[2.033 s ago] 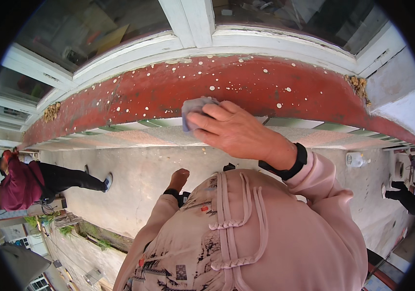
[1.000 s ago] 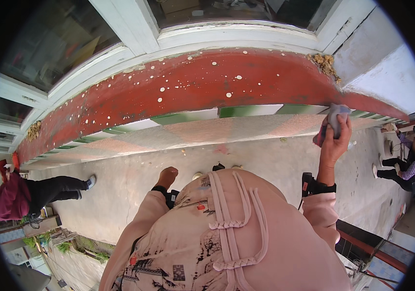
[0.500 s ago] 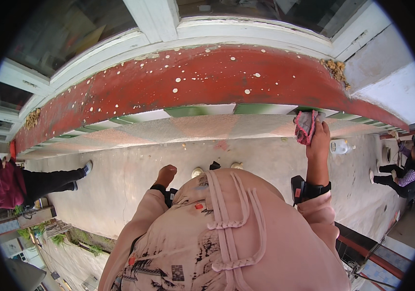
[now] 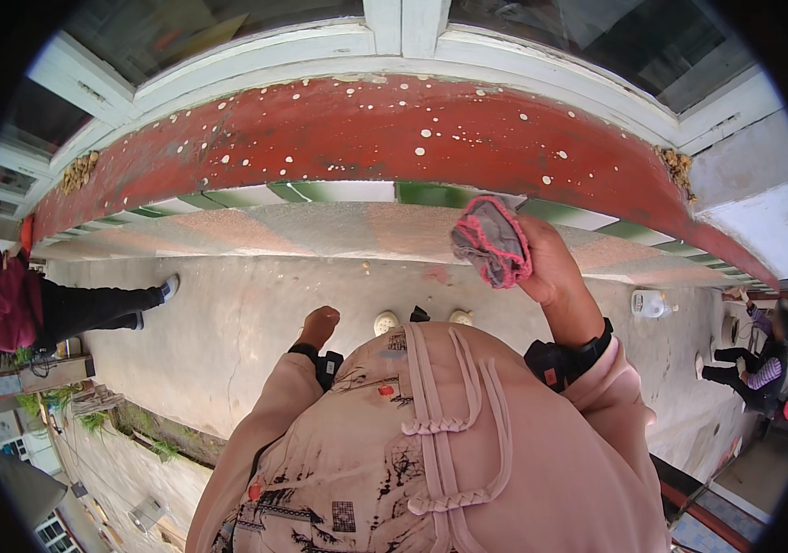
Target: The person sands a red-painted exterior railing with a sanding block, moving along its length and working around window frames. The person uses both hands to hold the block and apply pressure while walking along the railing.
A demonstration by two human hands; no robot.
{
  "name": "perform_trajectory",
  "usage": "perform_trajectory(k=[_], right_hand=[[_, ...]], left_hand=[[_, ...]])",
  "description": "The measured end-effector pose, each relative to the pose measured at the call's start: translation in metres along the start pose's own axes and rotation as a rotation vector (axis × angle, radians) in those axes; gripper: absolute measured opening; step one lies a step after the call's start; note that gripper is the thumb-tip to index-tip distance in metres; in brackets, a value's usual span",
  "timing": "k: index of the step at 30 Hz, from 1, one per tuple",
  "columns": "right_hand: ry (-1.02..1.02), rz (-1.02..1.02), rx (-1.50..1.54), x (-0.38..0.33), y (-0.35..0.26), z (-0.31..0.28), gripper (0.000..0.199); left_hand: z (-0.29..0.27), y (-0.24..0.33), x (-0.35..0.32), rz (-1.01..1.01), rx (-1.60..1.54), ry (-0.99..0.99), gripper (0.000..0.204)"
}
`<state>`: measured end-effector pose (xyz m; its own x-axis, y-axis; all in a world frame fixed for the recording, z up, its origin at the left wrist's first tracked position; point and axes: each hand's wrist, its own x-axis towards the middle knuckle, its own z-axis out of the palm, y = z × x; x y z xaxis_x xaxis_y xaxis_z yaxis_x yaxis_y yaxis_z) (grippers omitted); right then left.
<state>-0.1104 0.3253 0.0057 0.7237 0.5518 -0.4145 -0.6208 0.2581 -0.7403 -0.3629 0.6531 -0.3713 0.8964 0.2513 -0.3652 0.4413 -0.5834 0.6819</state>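
A grey cloth with pink edging is bunched in my right hand, whose fingers are closed around it, partly hidden by it. The cloth stands out in front of the green and white tile strip, overlapping it in the picture; whether they touch, I cannot tell. Behind the strip runs a red window ledge spattered with white spots. My left hand hangs low at my left side, its fingers curled, with nothing visible in it. Both wrists carry black straps.
A clear plastic jug stands on the concrete ground to the right. One person in maroon is at the far left, another in striped sleeves at the far right. Yellowish clumps sit at the ledge's ends, below white window frames.
My right hand has swung left and closer to me with the cloth, away from the right part of the tile strip. My left hand stays low; the whole view has shifted slightly.
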Motion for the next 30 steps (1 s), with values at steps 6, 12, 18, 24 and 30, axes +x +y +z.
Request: perform_trajectory(k=[6, 12, 18, 24, 30], right_hand=[[-0.342, -0.323, -0.695, 0.012, 0.002, 0.095, 0.021], [-0.424, -1.445, -1.654, 0.042, 0.001, 0.174, 0.043], [-0.659, -1.762, -1.855, 0.105, 0.028, 0.223, 0.012], [-0.594, -1.75, -2.142, 0.109, 0.056, 0.207, 0.012], [-0.594, -1.744, -2.337, 0.082, 0.031, 0.16, 0.01]], left_hand=[[-0.025, -0.004, -0.028, -0.187, -0.101, 0.057, 0.016], [-0.024, -0.037, -0.055, 0.026, 0.431, 0.035, 0.015], [0.001, -0.047, -0.051, -0.074, 0.071, 0.216, 0.014], [-0.012, -0.012, -0.048, -0.133, -0.114, 0.235, 0.014], [-0.04, 0.028, -0.023, -0.211, -0.275, 0.274, 0.02]])
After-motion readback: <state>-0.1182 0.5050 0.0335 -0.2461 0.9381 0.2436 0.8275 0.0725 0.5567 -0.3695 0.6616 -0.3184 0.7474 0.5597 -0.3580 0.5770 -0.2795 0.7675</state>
